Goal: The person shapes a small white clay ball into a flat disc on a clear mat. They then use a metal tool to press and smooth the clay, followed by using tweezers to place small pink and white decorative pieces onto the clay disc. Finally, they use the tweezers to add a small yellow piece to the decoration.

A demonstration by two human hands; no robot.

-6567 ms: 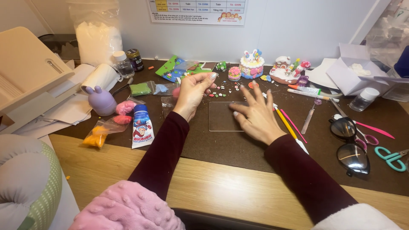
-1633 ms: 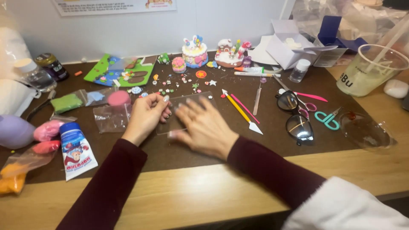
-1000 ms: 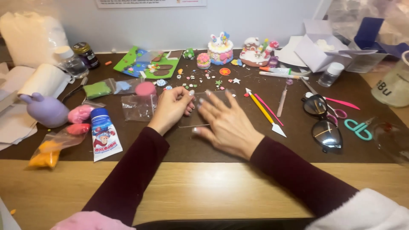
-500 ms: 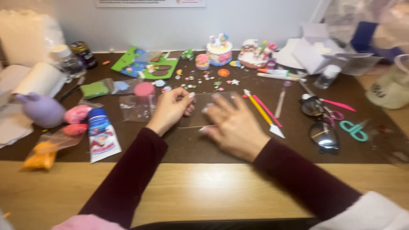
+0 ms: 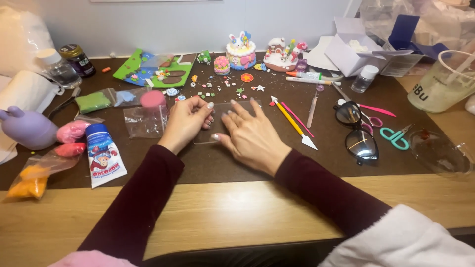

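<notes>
A clear plastic sheet (image 5: 221,110) lies flat on the dark brown mat (image 5: 222,163) at the middle of the desk. My right hand (image 5: 252,138) rests flat on it, fingers spread. My left hand (image 5: 187,121) sits at the sheet's left edge with fingers curled, fingertips touching it; whether it pinches something small I cannot tell. Tiny clay pieces (image 5: 213,89) lie scattered just beyond the sheet.
Clay cakes (image 5: 241,51) and a green clay board (image 5: 153,69) stand at the back. Left: a glue tube (image 5: 104,155), bagged clay lumps (image 5: 69,132), a purple figure (image 5: 27,127). Right: modelling tools (image 5: 294,121), sunglasses (image 5: 354,131), scissors (image 5: 393,136), a plastic cup (image 5: 443,81).
The camera has swung from the left side back to centre. Both hands stayed on the clear sheet, shifting only slightly toward the near edge.
</notes>
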